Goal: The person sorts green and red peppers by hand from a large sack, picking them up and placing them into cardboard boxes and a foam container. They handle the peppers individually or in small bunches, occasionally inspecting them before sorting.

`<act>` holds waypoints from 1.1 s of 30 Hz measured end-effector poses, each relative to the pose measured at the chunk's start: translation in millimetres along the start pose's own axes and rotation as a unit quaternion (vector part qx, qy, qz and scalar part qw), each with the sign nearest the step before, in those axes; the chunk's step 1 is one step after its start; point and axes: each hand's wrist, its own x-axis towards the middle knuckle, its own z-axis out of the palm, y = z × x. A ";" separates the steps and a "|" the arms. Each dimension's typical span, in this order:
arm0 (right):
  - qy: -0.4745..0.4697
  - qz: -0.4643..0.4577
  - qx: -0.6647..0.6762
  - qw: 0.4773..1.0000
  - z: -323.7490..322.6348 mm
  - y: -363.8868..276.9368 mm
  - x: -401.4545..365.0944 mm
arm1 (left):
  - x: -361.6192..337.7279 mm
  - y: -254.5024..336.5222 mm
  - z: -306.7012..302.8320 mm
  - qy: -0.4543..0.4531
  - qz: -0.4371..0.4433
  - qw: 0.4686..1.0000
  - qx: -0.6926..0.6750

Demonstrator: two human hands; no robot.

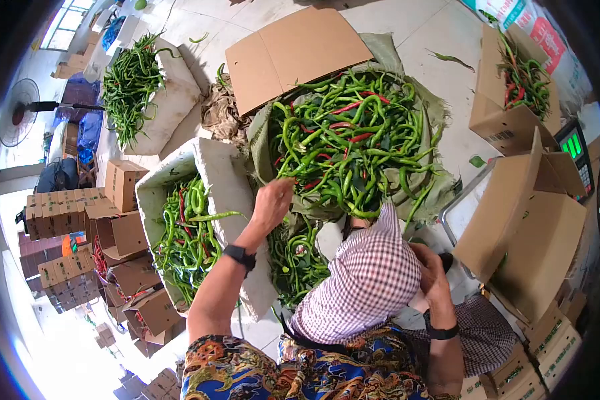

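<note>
My left hand, with a black watch on the wrist, is at the near left edge of a big heap of long green and red chili peppers. Its fingers are curled together, and what they hold, if anything, is hidden. The heap lies on an opened olive-green sack. Beside the checked cloth over my lap is my right hand, bent at the wrist. The cloth and the hand itself hide most of its fingers. More green peppers lie below the left hand.
Left of me stands a white foam box with peppers inside; another foam box lies farther back under thinner peppers. A cardboard sheet leans behind the heap. To the right are open cartons and a scale display. Stacked cartons and a fan are far left.
</note>
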 end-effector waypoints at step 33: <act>0.109 0.080 0.140 0.981 -2.1 14.8 160.4 | -111.0 -79.0 -187.6 0.308 -0.188 0.932 -0.034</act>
